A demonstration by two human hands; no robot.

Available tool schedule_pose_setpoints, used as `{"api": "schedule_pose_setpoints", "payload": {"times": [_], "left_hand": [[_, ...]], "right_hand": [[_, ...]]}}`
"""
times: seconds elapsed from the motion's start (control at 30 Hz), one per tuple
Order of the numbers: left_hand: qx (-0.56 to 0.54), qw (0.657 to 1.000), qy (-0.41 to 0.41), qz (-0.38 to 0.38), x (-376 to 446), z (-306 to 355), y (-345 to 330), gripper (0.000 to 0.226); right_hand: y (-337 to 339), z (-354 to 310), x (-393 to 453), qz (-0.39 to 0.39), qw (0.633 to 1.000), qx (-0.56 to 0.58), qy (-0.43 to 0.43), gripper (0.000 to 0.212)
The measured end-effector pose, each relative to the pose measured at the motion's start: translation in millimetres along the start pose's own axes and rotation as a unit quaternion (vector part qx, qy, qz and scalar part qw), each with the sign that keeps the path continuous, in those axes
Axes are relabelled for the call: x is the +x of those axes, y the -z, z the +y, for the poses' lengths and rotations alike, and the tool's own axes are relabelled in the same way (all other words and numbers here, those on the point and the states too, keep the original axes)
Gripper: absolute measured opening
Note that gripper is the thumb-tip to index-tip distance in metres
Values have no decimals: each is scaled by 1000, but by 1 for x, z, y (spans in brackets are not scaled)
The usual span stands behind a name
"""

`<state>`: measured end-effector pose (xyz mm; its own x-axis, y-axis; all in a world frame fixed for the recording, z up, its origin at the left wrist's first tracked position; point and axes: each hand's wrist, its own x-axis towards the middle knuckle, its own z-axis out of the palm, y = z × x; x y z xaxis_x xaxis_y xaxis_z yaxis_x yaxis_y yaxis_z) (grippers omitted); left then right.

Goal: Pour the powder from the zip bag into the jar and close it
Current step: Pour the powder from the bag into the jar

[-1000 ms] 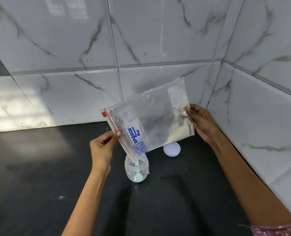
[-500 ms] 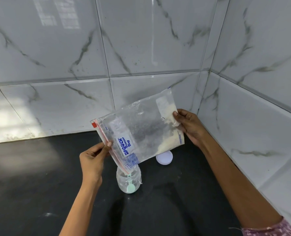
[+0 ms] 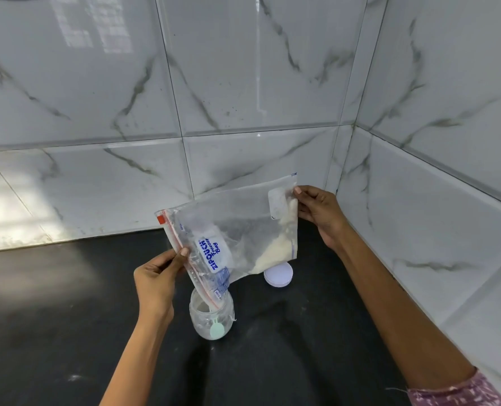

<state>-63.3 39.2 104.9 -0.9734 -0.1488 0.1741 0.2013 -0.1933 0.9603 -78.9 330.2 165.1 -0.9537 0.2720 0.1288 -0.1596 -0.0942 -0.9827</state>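
Head view, item logged: zip bag [image 3: 237, 230] now tipped steeper than a second ago, mouth corner inside the jar [image 3: 211, 316], my left hand [image 3: 155, 279] pinching the zip edge, right hand [image 3: 319, 212] pinching the raised far corner; powder [image 3: 275, 247] mostly still pooled at the right end, lid [image 3: 278, 275] lying beside, so pouring barely begun.

There is just one camera, worn on the person's head. It looks forward and down at the dark desk [image 3: 67, 332], into a corner where two tiled walls [image 3: 243, 83] meet. It sits close, and both arms reach in from the bottom edge. No second view shares the scene.
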Motion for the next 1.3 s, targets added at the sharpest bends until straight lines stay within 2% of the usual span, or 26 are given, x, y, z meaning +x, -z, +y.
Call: {"api": "schedule_pose_setpoints", "payload": {"times": [0.3, 0.43, 0.63, 0.73, 0.87, 1.03, 1.17, 1.3], "left_hand": [[23, 1000, 9, -8, 5, 5, -2, 20], [43, 999, -5, -31, 16, 23, -14, 12], [52, 995, -19, -77, 43, 52, -61, 9], [75, 991, -56, -92, 55, 61, -91, 9], [109, 984, -83, -113, 60, 65, -132, 5], [164, 968, -110, -153, 56, 71, -168, 12], [179, 962, -127, -164, 58, 72, -174, 11], [185, 964, -117, -148, 64, 68, -165, 14]], "right_hand": [[2, 7, 3, 47, 999, -5, 25, 7], [8, 9, 10, 104, 994, 21, 22, 6], [27, 23, 17, 128, 990, 45, -28, 4], [38, 37, 19, 153, 984, 74, -53, 5], [43, 61, 14, 147, 968, 176, -100, 7], [37, 93, 2, 122, 941, 274, -157, 14], [33, 104, -9, 122, 939, 279, -161, 8], [43, 98, -6, 151, 952, 226, -139, 7]]}}
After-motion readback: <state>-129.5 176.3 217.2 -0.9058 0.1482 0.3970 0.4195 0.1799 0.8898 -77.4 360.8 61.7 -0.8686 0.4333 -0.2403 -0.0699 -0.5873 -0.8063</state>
